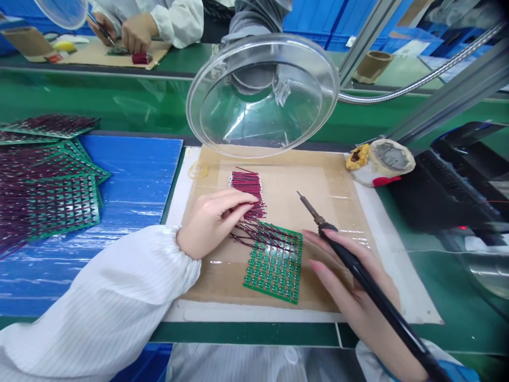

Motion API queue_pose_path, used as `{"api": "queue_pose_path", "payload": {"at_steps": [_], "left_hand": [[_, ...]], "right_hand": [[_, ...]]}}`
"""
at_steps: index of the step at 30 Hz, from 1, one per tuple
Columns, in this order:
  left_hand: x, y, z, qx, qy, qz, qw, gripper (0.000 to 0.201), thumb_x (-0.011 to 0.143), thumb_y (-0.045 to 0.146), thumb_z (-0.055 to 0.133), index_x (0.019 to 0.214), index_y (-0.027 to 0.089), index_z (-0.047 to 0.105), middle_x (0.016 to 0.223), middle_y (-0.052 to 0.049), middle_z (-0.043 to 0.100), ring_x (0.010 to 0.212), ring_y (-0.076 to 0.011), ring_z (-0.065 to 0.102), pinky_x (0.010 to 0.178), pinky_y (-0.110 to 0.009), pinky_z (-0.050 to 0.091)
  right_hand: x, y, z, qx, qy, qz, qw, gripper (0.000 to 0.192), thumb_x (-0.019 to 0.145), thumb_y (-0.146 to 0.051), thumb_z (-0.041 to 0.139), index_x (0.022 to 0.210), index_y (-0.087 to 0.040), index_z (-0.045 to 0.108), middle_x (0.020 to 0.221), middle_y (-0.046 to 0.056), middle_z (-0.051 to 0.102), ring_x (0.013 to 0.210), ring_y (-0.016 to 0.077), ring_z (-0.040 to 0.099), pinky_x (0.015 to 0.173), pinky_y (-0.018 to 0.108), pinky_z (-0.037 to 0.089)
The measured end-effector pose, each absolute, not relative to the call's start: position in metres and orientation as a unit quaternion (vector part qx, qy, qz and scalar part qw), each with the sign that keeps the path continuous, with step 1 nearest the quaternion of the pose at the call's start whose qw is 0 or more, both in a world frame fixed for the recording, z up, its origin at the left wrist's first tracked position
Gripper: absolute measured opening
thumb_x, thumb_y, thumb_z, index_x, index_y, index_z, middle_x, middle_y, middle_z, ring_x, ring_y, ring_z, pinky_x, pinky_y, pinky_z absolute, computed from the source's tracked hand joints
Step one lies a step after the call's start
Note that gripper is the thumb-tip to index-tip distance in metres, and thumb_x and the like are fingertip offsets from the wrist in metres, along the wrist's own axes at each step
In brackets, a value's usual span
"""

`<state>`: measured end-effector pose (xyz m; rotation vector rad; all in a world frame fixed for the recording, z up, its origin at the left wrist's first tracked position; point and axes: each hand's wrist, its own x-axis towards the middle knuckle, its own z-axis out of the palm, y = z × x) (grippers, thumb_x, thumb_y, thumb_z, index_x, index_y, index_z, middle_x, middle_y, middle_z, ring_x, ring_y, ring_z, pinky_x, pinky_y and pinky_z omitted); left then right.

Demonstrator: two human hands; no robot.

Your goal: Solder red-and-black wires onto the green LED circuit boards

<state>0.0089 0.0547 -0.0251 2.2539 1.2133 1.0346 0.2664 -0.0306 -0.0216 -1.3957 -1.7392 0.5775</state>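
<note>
My left hand reaches over the lower end of a row of short dark-red wires, thumb and forefinger pinched together on wire there; how many strands are between them I cannot tell. Just below lies a green circuit board panel, set with rows of small pads. Dark-red wires spread across its upper rows. My right hand grips a black soldering iron. The iron's bare tip points up and left, above the cardboard and apart from both board and wires.
Wired green panels are piled on a blue sheet at left. A clear funnel-shaped hood hangs over the cardboard's far edge. At right are a round solder-cleaning pot and a black device. Across the bench, a co-worker's hands hold a tool.
</note>
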Motion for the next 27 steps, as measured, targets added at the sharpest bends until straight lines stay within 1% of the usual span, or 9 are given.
{"api": "queue_pose_path", "payload": {"at_steps": [5, 10, 13, 15, 18, 19, 21, 23, 27], "left_hand": [[0.012, 0.055, -0.024, 0.795, 0.432, 0.37, 0.21, 0.01, 0.092, 0.021, 0.06, 0.093, 0.018, 0.069, 0.094, -0.002, 0.071, 0.086, -0.0114, 0.066, 0.081, -0.024, 0.053], [0.01, 0.054, -0.024, 0.784, 0.428, 0.395, 0.214, 0.011, 0.092, 0.02, 0.059, 0.094, 0.017, 0.069, 0.096, -0.003, 0.071, 0.086, -0.0114, 0.067, 0.083, -0.026, 0.055], [0.012, 0.052, -0.021, 0.774, 0.43, 0.405, 0.228, 0.011, 0.092, 0.021, 0.059, 0.096, 0.017, 0.068, 0.095, -0.003, 0.071, 0.079, -0.0104, 0.067, 0.075, -0.024, 0.056], [0.015, 0.049, -0.017, 0.775, 0.424, 0.407, 0.233, 0.009, 0.091, 0.02, 0.06, 0.096, 0.018, 0.068, 0.093, -0.002, 0.071, 0.079, -0.0106, 0.067, 0.072, -0.023, 0.056], [0.017, 0.042, -0.011, 0.809, 0.384, 0.383, 0.226, 0.008, 0.092, 0.019, 0.059, 0.093, 0.018, 0.066, 0.091, -0.002, 0.071, 0.086, -0.0119, 0.067, 0.079, -0.025, 0.057], [0.016, 0.039, -0.011, 0.827, 0.369, 0.365, 0.215, 0.009, 0.093, 0.018, 0.058, 0.095, 0.019, 0.066, 0.093, -0.002, 0.071, 0.089, -0.0123, 0.067, 0.084, -0.026, 0.056], [0.012, 0.032, -0.013, 0.862, 0.345, 0.33, 0.17, 0.015, 0.094, 0.017, 0.055, 0.105, 0.02, 0.064, 0.102, -0.003, 0.071, 0.097, -0.0133, 0.067, 0.091, -0.027, 0.055], [0.006, 0.026, -0.017, 0.887, 0.325, 0.308, 0.112, 0.024, 0.097, 0.016, 0.049, 0.116, 0.023, 0.061, 0.113, -0.003, 0.069, 0.105, -0.0143, 0.065, 0.096, -0.029, 0.054], [0.0, 0.016, -0.02, 0.907, 0.284, 0.298, 0.088, 0.03, 0.098, 0.015, 0.045, 0.124, 0.024, 0.056, 0.121, -0.004, 0.066, 0.112, -0.0145, 0.063, 0.098, -0.028, 0.052]], "right_hand": [[0.266, -0.033, -0.016, -0.575, -0.646, 0.237, 0.443, 0.03, 0.089, -0.02, 0.058, 0.118, -0.026, 0.059, 0.107, 0.001, 0.072, 0.102, 0.0178, 0.068, 0.093, 0.032, 0.057], [0.268, -0.032, -0.022, -0.572, -0.627, 0.251, 0.466, 0.033, 0.089, -0.023, 0.059, 0.121, -0.026, 0.059, 0.096, 0.001, 0.073, 0.092, 0.0188, 0.069, 0.092, 0.039, 0.056], [0.268, -0.031, -0.025, -0.589, -0.605, 0.236, 0.481, 0.034, 0.088, -0.031, 0.06, 0.121, -0.025, 0.061, 0.098, 0.004, 0.071, 0.085, 0.0197, 0.068, 0.082, 0.039, 0.057], [0.267, -0.03, -0.026, -0.607, -0.591, 0.212, 0.487, 0.035, 0.087, -0.035, 0.06, 0.121, -0.026, 0.062, 0.1, 0.005, 0.07, 0.085, 0.0196, 0.067, 0.08, 0.039, 0.057], [0.266, -0.029, -0.026, -0.63, -0.574, 0.161, 0.498, 0.033, 0.083, -0.035, 0.066, 0.115, -0.027, 0.066, 0.101, 0.003, 0.07, 0.085, 0.0204, 0.066, 0.083, 0.041, 0.055], [0.266, -0.029, -0.026, -0.629, -0.569, 0.151, 0.507, 0.029, 0.082, -0.034, 0.067, 0.11, -0.027, 0.068, 0.1, 0.003, 0.07, 0.082, 0.0203, 0.066, 0.08, 0.041, 0.055], [0.266, -0.027, -0.027, -0.611, -0.559, 0.151, 0.54, 0.019, 0.082, -0.033, 0.066, 0.1, -0.027, 0.07, 0.094, 0.003, 0.07, 0.069, 0.0182, 0.063, 0.065, 0.037, 0.054], [0.265, -0.026, -0.028, -0.576, -0.551, 0.16, 0.582, 0.013, 0.087, -0.031, 0.06, 0.092, -0.026, 0.071, 0.085, 0.003, 0.069, 0.057, 0.0145, 0.057, 0.05, 0.032, 0.047], [0.264, -0.026, -0.03, -0.55, -0.548, 0.166, 0.608, 0.016, 0.09, -0.028, 0.056, 0.083, -0.023, 0.07, 0.076, 0.001, 0.066, 0.051, 0.0108, 0.052, 0.04, 0.027, 0.037]]}}
